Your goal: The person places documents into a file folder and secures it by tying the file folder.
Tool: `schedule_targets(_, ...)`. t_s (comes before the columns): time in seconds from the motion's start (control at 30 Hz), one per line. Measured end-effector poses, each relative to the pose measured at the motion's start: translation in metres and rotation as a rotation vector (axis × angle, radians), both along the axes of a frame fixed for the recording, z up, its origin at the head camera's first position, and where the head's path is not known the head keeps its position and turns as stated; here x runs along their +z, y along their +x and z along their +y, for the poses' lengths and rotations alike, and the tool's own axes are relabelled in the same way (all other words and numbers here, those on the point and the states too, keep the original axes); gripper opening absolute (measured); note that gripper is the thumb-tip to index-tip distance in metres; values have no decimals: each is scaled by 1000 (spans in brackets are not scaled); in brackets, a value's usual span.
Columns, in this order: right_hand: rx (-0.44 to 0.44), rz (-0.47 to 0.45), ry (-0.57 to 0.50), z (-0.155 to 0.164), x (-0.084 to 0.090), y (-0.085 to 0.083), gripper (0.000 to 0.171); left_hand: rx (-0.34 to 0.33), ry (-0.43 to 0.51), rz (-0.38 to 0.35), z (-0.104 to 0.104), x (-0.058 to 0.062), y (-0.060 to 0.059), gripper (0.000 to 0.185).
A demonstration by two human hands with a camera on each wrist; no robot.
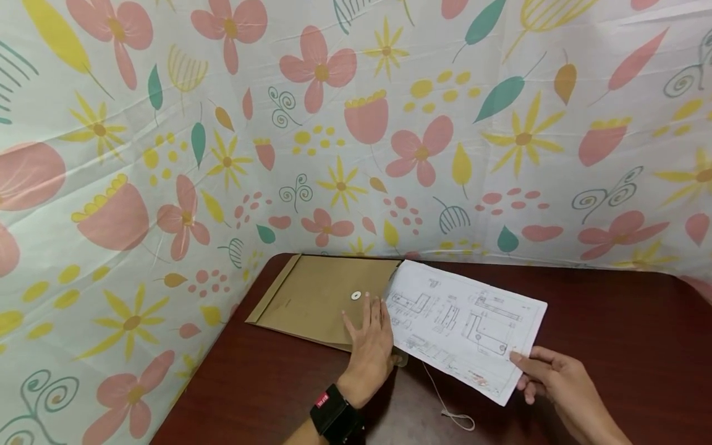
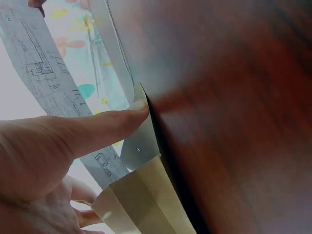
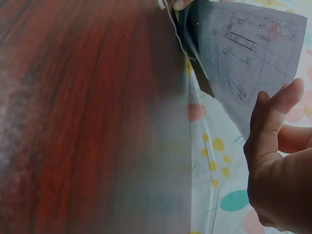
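Right of the brown envelope [image 1: 317,300], the right hand [image 1: 559,378] is pinching a drawing sheet [image 1: 461,327] reaching its mouth [image 1: 392,275]; the left hand [image 1: 371,347], spread, is touching the envelope.

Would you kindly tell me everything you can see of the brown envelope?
The brown envelope looks like stiff paper, with a folded band across its left end, a pleated side and a round white button near its right end. It lies button side up on the dark reddish table. The left hand rests on it beside the button. The drawing sheet appears to stick out of its open right end.
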State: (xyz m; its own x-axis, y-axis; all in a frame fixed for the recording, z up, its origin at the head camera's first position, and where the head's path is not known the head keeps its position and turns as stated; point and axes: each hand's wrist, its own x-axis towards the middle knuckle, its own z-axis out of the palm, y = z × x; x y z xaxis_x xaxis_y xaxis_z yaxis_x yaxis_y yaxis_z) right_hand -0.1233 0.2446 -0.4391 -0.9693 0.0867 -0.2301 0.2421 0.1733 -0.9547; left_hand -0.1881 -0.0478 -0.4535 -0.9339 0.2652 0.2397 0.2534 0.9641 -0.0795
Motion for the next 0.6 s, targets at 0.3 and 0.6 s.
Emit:
schedule_targets(0.3, 24, 7, 4, 8, 2, -4, 36, 5, -28, -2, 1, 1, -1, 120)
schedule_targets(0.6, 65, 33, 41, 17, 3, -13, 36, 5, -32, 28, -3, -1, 0, 119)
